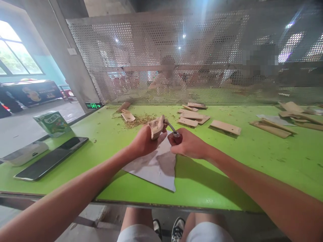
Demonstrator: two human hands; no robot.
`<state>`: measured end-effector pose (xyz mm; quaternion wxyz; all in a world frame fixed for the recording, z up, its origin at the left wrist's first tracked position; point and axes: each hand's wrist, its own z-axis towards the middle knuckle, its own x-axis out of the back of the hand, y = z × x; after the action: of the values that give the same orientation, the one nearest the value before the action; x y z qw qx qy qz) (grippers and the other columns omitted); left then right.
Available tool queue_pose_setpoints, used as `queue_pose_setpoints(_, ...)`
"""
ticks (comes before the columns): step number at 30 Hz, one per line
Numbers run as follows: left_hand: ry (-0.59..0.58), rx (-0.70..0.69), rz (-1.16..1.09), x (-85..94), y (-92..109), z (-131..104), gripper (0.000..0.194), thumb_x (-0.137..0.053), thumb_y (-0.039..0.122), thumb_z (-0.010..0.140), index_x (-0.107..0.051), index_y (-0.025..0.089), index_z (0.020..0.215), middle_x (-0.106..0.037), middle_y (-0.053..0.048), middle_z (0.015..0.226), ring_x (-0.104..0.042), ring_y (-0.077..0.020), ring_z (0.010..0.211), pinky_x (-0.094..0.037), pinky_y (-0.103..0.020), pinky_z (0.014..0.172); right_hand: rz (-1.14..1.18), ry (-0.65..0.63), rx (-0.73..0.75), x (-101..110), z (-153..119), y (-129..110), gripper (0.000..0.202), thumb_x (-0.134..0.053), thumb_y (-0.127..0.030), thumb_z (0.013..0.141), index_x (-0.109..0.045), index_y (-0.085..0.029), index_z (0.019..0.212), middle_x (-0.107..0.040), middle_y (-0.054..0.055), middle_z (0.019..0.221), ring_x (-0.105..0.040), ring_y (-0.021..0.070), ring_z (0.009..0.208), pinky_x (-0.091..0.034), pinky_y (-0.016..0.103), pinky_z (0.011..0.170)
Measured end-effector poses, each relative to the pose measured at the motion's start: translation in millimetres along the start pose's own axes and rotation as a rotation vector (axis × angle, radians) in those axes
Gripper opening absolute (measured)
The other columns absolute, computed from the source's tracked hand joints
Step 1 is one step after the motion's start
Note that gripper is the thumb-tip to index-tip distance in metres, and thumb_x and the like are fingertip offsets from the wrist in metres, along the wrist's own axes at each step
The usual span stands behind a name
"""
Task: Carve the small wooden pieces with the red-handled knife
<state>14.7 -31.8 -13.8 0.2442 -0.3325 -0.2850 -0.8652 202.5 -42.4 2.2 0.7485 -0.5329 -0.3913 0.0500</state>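
We see the carved wooden piece (155,127) near the middle of the scene, held up above the table in the left hand (141,143), whose fingers are closed around its lower part. The right hand (188,144) grips a metal tool (172,127) in a closed fist, its thin shaft slanting up and to the left toward the right edge of the wood; whether its tip touches the wood, we cannot tell. Below both hands a white paper sheet (161,171) lies on the green table (207,191), one corner pointing toward the near edge. Just beyond the left hand we find a scatter of wood shavings (137,121), with a small pale wooden piece (128,116) beside it. Farther right lies a loose pile of flat wooden slabs (192,116) — some overlapping — and near it a single holed slab (225,128); more wooden strips (271,128) lie toward the right end. On our left a dark phone (51,159) lies flat between the hands' side and a white device (25,153), with a green box (52,123) standing behind them. Along the far edge rises a perforated metal screen (141,84), blurred figures showing through it.
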Motion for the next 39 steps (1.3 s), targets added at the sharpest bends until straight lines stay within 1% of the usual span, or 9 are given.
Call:
queue_pose_setpoints(9,-0.028,0.092,-0.006,4.3,-0.8,-0.6,0.014,-0.053,0.027,0.085,-0.059,0.017,0.093,-0.067,-0.002,0.089,-0.063,-0.0175,0.078,-0.049,-0.028,0.07,-0.145,-0.035,-0.07,3.4,1.1,-2.2,0.023,-0.049,-0.012,0.06,-0.028,-0.02,0.053,-0.021,-0.008,0.05,-0.019,0.0071,0.05,-0.013,0.03,0.05)
queue_pose_setpoints(13,-0.048,0.102,-0.086,3.4,-2.2,-2.8,0.012,-0.053,0.026,0.085,-0.059,0.016,0.088,-0.067,-0.002,0.084,-0.062,-0.0162,0.074,-0.048,-0.026,0.067,-0.217,-0.128,-0.152,12.2,-0.4,-0.6,0.019,-0.05,-0.013,0.059,-0.033,-0.02,0.055,-0.028,-0.009,0.049,-0.025,0.0066,0.048,-0.017,0.027,0.047)
queue_pose_setpoints(16,-0.065,0.106,-0.126,-2.4,-3.2,-5.4,0.011,-0.053,0.024,0.084,-0.058,0.016,0.088,-0.066,-0.002,0.082,-0.06,-0.0147,0.071,-0.047,-0.024,0.064,-0.179,-0.212,-0.211,15.4,-2.1,1.9,0.016,-0.053,-0.014,0.059,-0.038,-0.02,0.058,-0.036,-0.009,0.051,-0.031,0.007,0.048,-0.022,0.025,0.045)
queue_pose_setpoints(20,-0.061,0.119,-0.127,-10.8,-7.6,-10.2,0.005,-0.052,0.019,0.084,-0.055,0.017,0.082,-0.062,0.0,0.077,-0.057,-0.0123,0.067,-0.046,-0.022,0.062,-0.181,-0.234,-0.249,14.7,-2.3,5.6,0.015,-0.052,-0.014,0.056,-0.039,-0.02,0.058,-0.037,-0.008,0.051,-0.033,0.0076,0.047,-0.023,0.024,0.043)
queue_pose_setpoints(27,-0.034,-0.069,-0.049,-5.1,-11.2,-14.6,0.014,-0.054,0.005,0.067,-0.054,0.016,0.076,-0.057,-0.003,0.078,-0.056,-0.0141,0.07,-0.044,-0.025,0.064,-0.38,-0.228,-0.335,21.2,-4.7,1.5,0.014,-0.052,-0.011,0.054,-0.042,-0.02,0.057,-0.04,-0.006,0.049,-0.035,0.0086,0.045,-0.021,0.024,0.042)
queue_pose_setpoints(30,-0.067,-0.054,-0.117,0.4,-6.8,-14.1,0.013,-0.053,0.005,0.069,-0.056,0.015,0.077,-0.059,-0.003,0.079,-0.057,-0.0141,0.07,-0.044,-0.025,0.064,-0.422,-0.246,-0.329,24.3,-6.8,0.4,0.015,-0.053,-0.009,0.055,-0.042,-0.02,0.056,-0.041,-0.005,0.048,-0.035,0.0092,0.043,-0.022,0.025,0.041)
queue_pose_setpoints(34,-0.103,-0.002,0.005,6.6,-5.3,-14.1,0.022,-0.054,0.005,0.062,-0.059,0.016,0.08,-0.062,-0.002,0.077,-0.055,-0.0144,0.064,-0.04,-0.025,0.056,-0.554,-0.19,-0.317,24.9,-7.6,1.6,0.018,-0.053,-0.005,0.056,-0.043,-0.02,0.053,-0.041,-0.003,0.046,-0.036,0.0103,0.042,-0.021,0.027,0.043)
queue_pose_setpoints(36,-0.091,0.033,0.09,8.2,-6.3,-14.1,0.026,-0.054,0.005,0.057,-0.06,0.016,0.079,-0.061,-0.001,0.072,-0.051,-0.0138,0.059,-0.037,-0.025,0.052,-0.614,-0.119,-0.343,23.2,-7.8,2.0,0.018,-0.054,-0.005,0.059,-0.045,-0.02,0.053,-0.04,-0.002,0.046,-0.036,0.0109,0.041,-0.021,0.028,0.043)
queue_pose_setpoints(39,-0.043,0.087,0.12,7.1,-7.0,-13.3,0.02,-0.054,0.006,0.06,-0.06,0.016,0.076,-0.06,-0.001,0.067,-0.049,-0.0134,0.056,-0.035,-0.025,0.051,-0.705,-0.002,-0.368,18.2,-8.1,0.5,0.019,-0.056,-0.008,0.063,-0.045,-0.019,0.052,-0.042,0.001,0.048,-0.037,0.0113,0.04,-0.022,0.029,0.043)
